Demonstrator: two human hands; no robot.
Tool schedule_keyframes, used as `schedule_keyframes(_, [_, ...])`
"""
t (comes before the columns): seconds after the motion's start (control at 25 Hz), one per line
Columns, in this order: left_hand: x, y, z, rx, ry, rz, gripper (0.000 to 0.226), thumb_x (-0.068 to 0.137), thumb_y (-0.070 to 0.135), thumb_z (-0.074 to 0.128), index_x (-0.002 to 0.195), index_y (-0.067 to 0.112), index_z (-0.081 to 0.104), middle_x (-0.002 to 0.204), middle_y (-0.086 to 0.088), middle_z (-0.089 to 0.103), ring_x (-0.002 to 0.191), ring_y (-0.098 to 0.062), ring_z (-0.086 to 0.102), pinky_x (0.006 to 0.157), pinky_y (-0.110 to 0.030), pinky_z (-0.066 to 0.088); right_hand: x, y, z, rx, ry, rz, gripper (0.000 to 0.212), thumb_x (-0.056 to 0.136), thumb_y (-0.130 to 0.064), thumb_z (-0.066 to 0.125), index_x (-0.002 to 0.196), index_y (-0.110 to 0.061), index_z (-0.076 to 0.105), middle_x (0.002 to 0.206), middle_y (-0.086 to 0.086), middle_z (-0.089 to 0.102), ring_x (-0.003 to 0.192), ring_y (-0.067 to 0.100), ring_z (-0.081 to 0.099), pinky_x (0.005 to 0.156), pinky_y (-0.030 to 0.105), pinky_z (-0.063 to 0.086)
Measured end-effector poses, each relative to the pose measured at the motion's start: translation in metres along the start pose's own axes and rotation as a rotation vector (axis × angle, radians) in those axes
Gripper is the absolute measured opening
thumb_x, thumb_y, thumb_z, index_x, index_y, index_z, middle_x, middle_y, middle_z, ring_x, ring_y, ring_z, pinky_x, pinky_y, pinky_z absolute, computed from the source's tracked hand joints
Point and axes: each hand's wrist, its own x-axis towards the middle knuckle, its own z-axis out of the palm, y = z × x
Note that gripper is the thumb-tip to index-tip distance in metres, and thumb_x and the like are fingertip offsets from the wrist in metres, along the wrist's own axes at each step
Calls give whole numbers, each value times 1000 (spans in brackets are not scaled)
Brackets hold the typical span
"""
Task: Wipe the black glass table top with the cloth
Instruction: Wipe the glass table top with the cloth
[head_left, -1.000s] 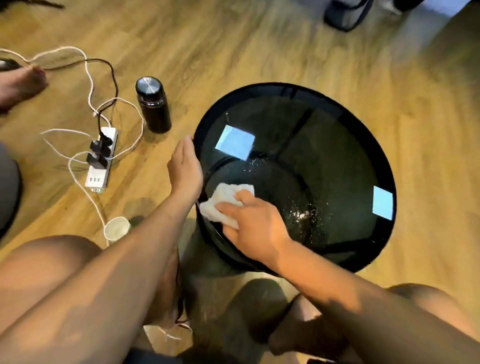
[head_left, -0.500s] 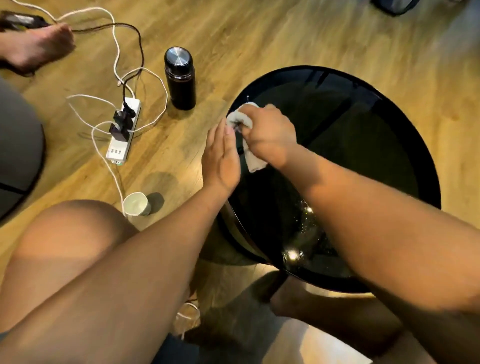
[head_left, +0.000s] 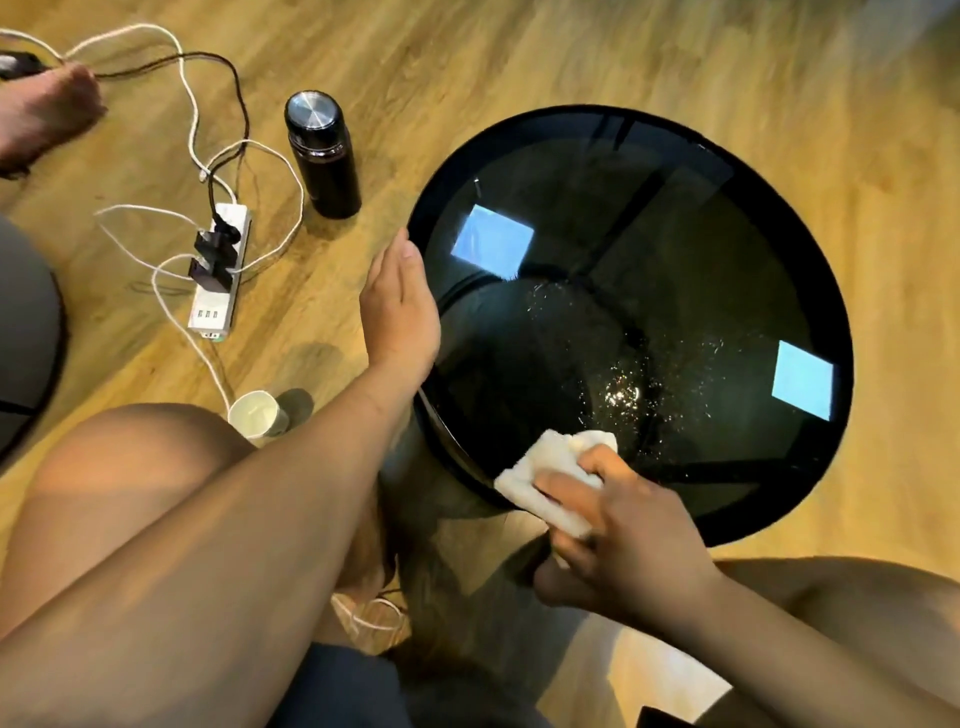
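Head view: round black glass table top is sitting low over a wood-plank floor, person crouching at its near edge with bare knees at both sides of frame. Right hand is pressing a white folded cloth onto the near-left rim of the glass, fingers curled over the cloth and gripping it; part of the cloth is hanging over the rim. Left hand is lying flat and open against the left edge of the table, fingers straight and together, holding nothing. Water droplets are glinting on the glass just beyond the cloth, toward the centre-right. Two pale blue square reflections are showing on the glass, one upper left, one far right. On the floor left of the table: black flask with a metal cap standing upright, white power strip with black plugs and tangled white and black cables, and a white paper cup near the left knee. A bare foot of another person is resting at the upper-left corner.
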Motion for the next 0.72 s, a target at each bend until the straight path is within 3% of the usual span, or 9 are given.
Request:
schedule_keyframes(0.08, [1,-1,0,-4,3,8,55,97,44,30,144,23,49,149,6,51,137,-7,43,120,-35,30,-15,11,-3,1,-5,18,40,71,-41,63,111,-44,56,95,-1,52,59,20,58,45,25,38])
schedule_keyframes(0.2, [2,-3,0,-16,-5,11,54,98,42,29,145,23,47,150,7,49,138,-4,41,119,-29,28,19,-6,-5,63,82,7,29,75,-30,63,104,-35,63,93,4,54,70,28,61,48,32,48])
schedule_keyframes(0.4, [3,-1,-2,-23,20,-29,56,96,45,26,141,24,52,148,5,51,136,-5,43,116,-28,29,148,-43,-11,82,207,112,32,89,-36,57,121,-39,56,107,5,44,88,29,56,65,31,35])
schedule_keyframes(0.48, [3,1,-3,-27,30,-48,54,97,42,27,139,23,54,146,4,53,135,-8,45,117,-32,31,167,-49,-12,98,230,150,34,90,-36,56,123,-40,53,112,6,43,97,29,54,67,33,38])
schedule_keyframes(0.56, [-2,5,-3,33,23,-29,51,100,39,27,141,22,52,148,3,51,137,-10,43,118,-33,29,147,-46,-6,123,253,144,35,89,-35,56,124,-37,54,117,9,47,101,31,54,67,34,40])
schedule_keyframes(0.72, [-4,11,-2,164,-17,-32,51,102,41,24,147,26,43,153,5,44,142,-11,35,118,-30,23,33,-3,12,103,188,77,37,79,-44,48,116,-43,54,103,1,53,84,26,61,52,29,37])
